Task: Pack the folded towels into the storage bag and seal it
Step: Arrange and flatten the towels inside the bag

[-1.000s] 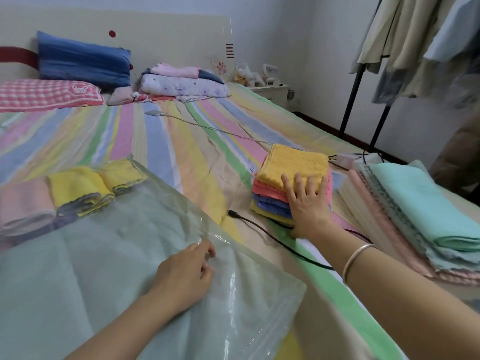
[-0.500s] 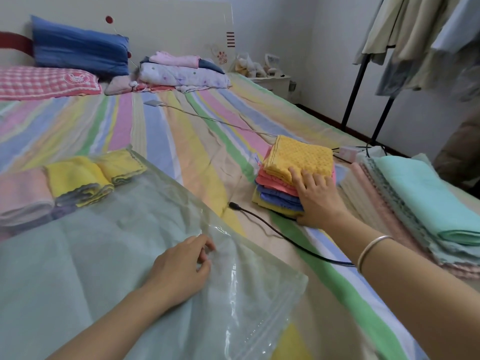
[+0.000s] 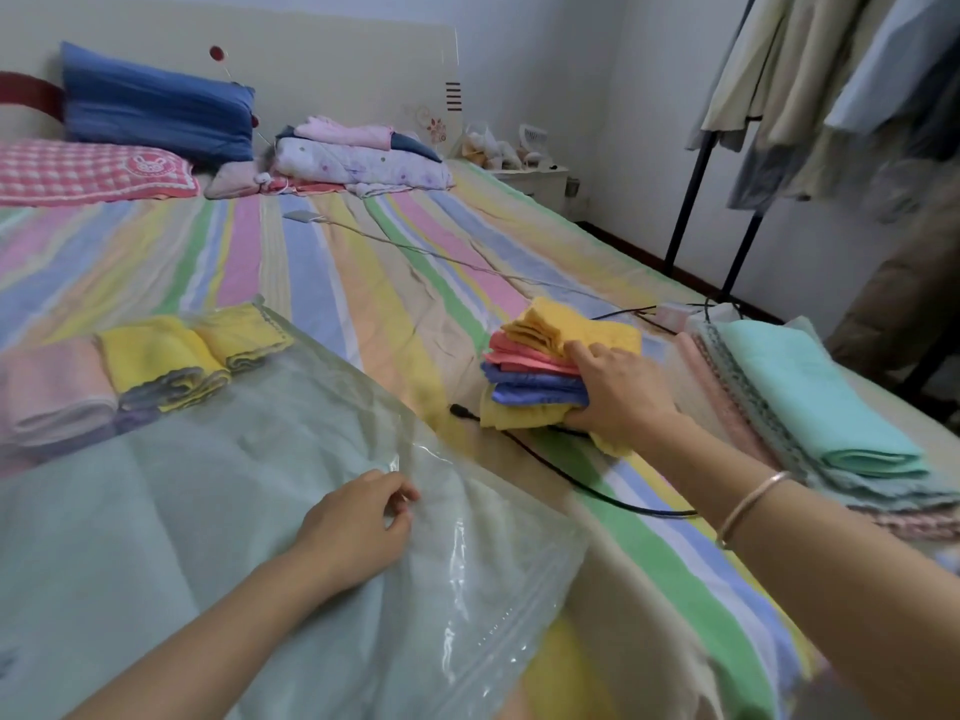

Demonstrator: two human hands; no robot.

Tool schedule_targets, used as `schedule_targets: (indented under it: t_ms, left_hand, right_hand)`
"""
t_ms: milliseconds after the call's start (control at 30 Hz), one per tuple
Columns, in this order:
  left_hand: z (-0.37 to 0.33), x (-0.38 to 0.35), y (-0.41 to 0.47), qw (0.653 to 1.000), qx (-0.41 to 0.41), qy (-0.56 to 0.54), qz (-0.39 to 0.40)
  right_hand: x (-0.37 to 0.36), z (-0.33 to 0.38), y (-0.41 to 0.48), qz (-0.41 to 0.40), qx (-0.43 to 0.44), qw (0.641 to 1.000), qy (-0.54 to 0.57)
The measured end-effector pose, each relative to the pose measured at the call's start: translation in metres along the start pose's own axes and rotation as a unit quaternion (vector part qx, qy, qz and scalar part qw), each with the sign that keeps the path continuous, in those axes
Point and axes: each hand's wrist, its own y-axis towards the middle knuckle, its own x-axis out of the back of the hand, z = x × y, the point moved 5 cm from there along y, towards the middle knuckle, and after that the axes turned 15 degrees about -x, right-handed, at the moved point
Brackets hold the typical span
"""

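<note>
A large clear storage bag (image 3: 218, 511) lies on the striped bed at the lower left, with folded yellow and pink towels (image 3: 156, 361) inside at its far end. My left hand (image 3: 358, 527) pinches the bag's upper plastic layer near its open edge. A small stack of folded yellow, pink and blue towels (image 3: 530, 376) sits mid-bed. My right hand (image 3: 618, 392) grips that stack from its near side, fingers on top and thumb under, and the stack is tilted up. A second pile of larger mint and pink towels (image 3: 810, 402) lies at the right.
A black cable (image 3: 566, 475) runs across the bed under the small stack. Pillows (image 3: 150, 111) and folded bedding (image 3: 363, 158) lie by the headboard. A clothes rack (image 3: 696, 179) with hanging garments stands at the right, beside a nightstand (image 3: 524, 174).
My right hand has closed round the small towel stack and tilted its near edge up off the bed. My left hand has stayed on the bag, pinching the plastic.
</note>
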Motion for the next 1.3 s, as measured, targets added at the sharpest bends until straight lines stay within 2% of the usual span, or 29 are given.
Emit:
schedule_targets:
  t_ms: [133,200,267,333,367,433,500,533,600,667,767,933,967,1033,1100,1133,1233,1300]
  left_hand:
    - [-0.013,0.006,-0.012,0.999,-0.029,0.023,0.03]
    - [-0.018,0.005,-0.021,0.997,-0.041,0.037,0.049]
    - [-0.02,0.004,-0.029,0.996,-0.052,0.045,0.065]
    - [-0.023,0.004,-0.033,0.994,-0.06,0.052,0.07]
    - [-0.024,0.004,-0.035,0.995,-0.059,0.052,0.067]
    - [-0.026,0.007,-0.036,0.996,-0.051,0.043,0.057]
    - [-0.029,0.009,-0.036,0.997,-0.044,0.031,0.048]
    - [-0.03,0.008,-0.036,0.998,-0.043,0.025,0.046]
    - [-0.033,0.008,-0.036,0.998,-0.043,0.016,0.044]
    - [-0.035,0.006,-0.036,0.998,-0.045,0.015,0.044]
    - [-0.036,0.005,-0.037,0.998,-0.047,0.016,0.04]
    - [-0.034,0.003,-0.036,0.998,-0.046,0.008,0.047]
    - [-0.033,0.003,-0.035,0.998,-0.046,0.006,0.048]
    - [-0.033,0.003,-0.035,0.998,-0.047,0.003,0.049]
    - [-0.033,0.003,-0.035,0.998,-0.048,-0.004,0.048]
    - [-0.032,0.004,-0.036,0.998,-0.048,-0.006,0.047]
    - [-0.031,0.005,-0.038,0.998,-0.056,-0.016,0.039]
    - [-0.031,0.006,-0.04,0.997,-0.062,-0.021,0.035]
  right_hand:
    - [0.013,0.004,-0.064,-0.028,0.11,0.993,-0.021]
    - [0.006,-0.007,-0.092,-0.01,0.106,0.994,-0.002]
    - [-0.002,-0.016,-0.107,0.048,0.087,0.993,0.066]
    - [0.004,-0.019,-0.109,0.121,0.03,0.976,0.179]
    - [0.01,-0.019,-0.106,0.13,-0.002,0.963,0.234]
    - [0.026,-0.023,-0.096,0.06,-0.093,0.938,0.328]
    - [0.034,-0.038,-0.086,-0.003,-0.223,0.914,0.339]
    - [0.033,-0.045,-0.08,0.012,-0.274,0.905,0.326]
    - [0.019,-0.053,-0.07,0.103,-0.335,0.881,0.318]
    - [0.006,-0.057,-0.063,0.188,-0.379,0.836,0.349]
    - [0.0,-0.061,-0.059,0.248,-0.419,0.771,0.41]
    - [-0.002,-0.053,-0.049,0.319,-0.427,0.724,0.438]
    - [-0.002,-0.05,-0.045,0.318,-0.415,0.738,0.426]
    - [0.012,-0.042,-0.038,0.272,-0.374,0.813,0.355]
    - [0.033,-0.03,-0.032,0.173,-0.32,0.891,0.273]
    - [0.042,-0.022,-0.031,0.118,-0.297,0.918,0.236]
    - [0.064,0.012,-0.029,-0.025,-0.212,0.97,0.118]
    - [0.068,0.043,-0.03,-0.055,-0.14,0.987,0.048]
